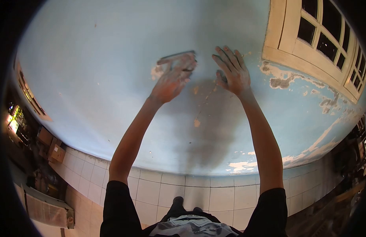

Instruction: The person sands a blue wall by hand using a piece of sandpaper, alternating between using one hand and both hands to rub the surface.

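Two bare arms are up against one big pale-blue wall (111, 79), matte plaster with a smooth, chalky look. The left hand (172, 81) has its fingers curled tight around one flat tool (175, 57), a thin, straight-edged, greyish slab pressed on the wall. It is blurred, so its material is hard to tell. Just right of it, apart from the tool, the right hand (232, 73) lies flat on the plaster, all five fingers spread wide, holding nothing.

Between and below the hands sit a few small tan chips where the paint is gone, over one soft grey shadow (208, 134). To the right, bigger ragged patches of peeled paint (283, 81) show bare grey and cream beneath. At the far right there is one cream wooden window frame (279, 35), moulded, with dark rectangular panes.

Low on the wall, near the person, run rows of glossy white square tiles (167, 193). On the left there are brown cardboard boxes (52, 148).
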{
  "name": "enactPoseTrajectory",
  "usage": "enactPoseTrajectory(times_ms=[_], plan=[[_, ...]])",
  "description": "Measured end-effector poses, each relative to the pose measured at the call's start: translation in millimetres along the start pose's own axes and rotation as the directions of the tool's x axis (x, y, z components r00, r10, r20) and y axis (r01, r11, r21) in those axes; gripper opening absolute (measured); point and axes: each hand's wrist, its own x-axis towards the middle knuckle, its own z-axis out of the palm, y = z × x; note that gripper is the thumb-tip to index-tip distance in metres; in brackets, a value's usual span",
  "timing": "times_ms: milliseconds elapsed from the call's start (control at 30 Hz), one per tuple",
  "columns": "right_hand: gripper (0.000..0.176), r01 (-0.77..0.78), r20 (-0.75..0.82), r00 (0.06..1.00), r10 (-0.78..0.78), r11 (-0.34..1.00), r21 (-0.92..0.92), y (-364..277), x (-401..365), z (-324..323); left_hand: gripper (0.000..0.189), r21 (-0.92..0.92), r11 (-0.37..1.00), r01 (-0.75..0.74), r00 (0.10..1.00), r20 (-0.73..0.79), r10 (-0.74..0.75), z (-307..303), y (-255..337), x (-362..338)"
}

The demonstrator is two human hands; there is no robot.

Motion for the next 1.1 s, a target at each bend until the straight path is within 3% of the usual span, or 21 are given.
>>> enactPoseTrajectory(times_ms=[67,100,167,233,300,333,400,500,567,633,667,733,833,867,1033,1100], plan=[[0.059,0.048,-0.004,0.999,-0.048,0.996,0.073,1.1,-1.1,-1.4,0.042,-0.018,0.979,-0.202,0.971,0.130,0.203,-4.5,3.0,0.7],[0.060,0.084,-0.004,0.996,-0.085,0.986,0.143,-0.1,-0.8,-0.6,0.042,-0.004,0.981,-0.195,0.974,0.120,0.195,-8.2,5.1,1.9],[0.060,0.180,-0.004,0.983,-0.182,0.966,0.183,-9.1,0.5,2.6,0.039,0.066,0.942,-0.329,0.940,0.119,0.320,-14.1,7.0,3.9],[0.059,0.270,0.000,0.961,-0.277,0.935,0.230,-22.8,4.7,8.8,0.035,0.022,0.949,-0.315,0.945,0.099,0.311,-10.6,4.2,-0.8],[0.059,0.407,-0.061,0.913,-0.403,0.906,0.116,-40.4,16.3,17.5,0.032,-0.023,0.952,-0.306,0.948,0.083,0.307,-7.1,2.4,-4.0],[0.059,0.412,-0.067,0.911,-0.406,0.903,0.120,-42.8,22.6,19.7,0.033,0.030,0.935,-0.353,0.935,0.035,0.352,-4.6,3.0,-6.4],[0.052,0.443,0.096,0.894,-0.438,0.895,-0.042,-48.6,32.0,23.6,0.033,0.080,0.914,-0.397,0.917,-0.001,0.398,-14.4,2.3,-12.3],[0.045,0.339,0.052,0.939,-0.339,0.941,0.009,-54.8,33.0,25.8,0.031,0.010,0.912,-0.410,0.910,-0.070,0.409,-44.1,-9.2,-13.6],[0.044,0.294,0.034,0.955,-0.295,0.955,0.033,-51.1,34.3,22.1,0.024,-0.055,0.921,-0.385,0.899,-0.247,0.361,-65.6,-25.3,-8.8],[0.043,0.247,0.017,0.969,-0.248,0.967,0.060,-49.0,32.3,23.8,0.032,0.043,0.977,-0.207,0.909,-0.362,0.208,-71.3,-52.1,-13.9],[0.042,0.263,0.021,0.964,-0.264,0.964,0.026,-49.3,30.2,28.0,0.032,0.045,0.977,-0.207,0.907,-0.365,0.209,-75.7,-62.1,-12.7],[0.042,0.283,0.023,0.959,-0.283,0.959,-0.016,-47.8,26.5,36.6,0.041,0.094,0.976,0.198,0.826,-0.553,-0.114,-80.8,-80.9,-7.7],[0.041,0.306,0.004,0.951,-0.308,0.944,-0.126,-50.9,25.2,40.8,0.052,0.113,0.958,0.264,0.815,-0.557,-0.159,-68.4,-101.6,-4.4],[0.042,0.300,-0.001,0.953,-0.302,0.947,-0.115,-52.3,24.6,40.9,0.060,0.200,0.914,0.354,0.838,-0.501,-0.215,-59.0,-100.1,-2.7],[0.044,0.234,0.037,0.972,-0.232,0.970,-0.065,-58.6,26.8,34.6,0.071,0.188,0.929,0.317,0.844,-0.503,-0.186,-49.0,-110.6,-13.3],[0.042,-0.042,-0.029,0.999,0.039,0.991,-0.127,-64.2,32.8,27.0,0.072,0.237,0.914,0.329,0.839,-0.518,-0.168,-47.8,-111.6,-11.2]])
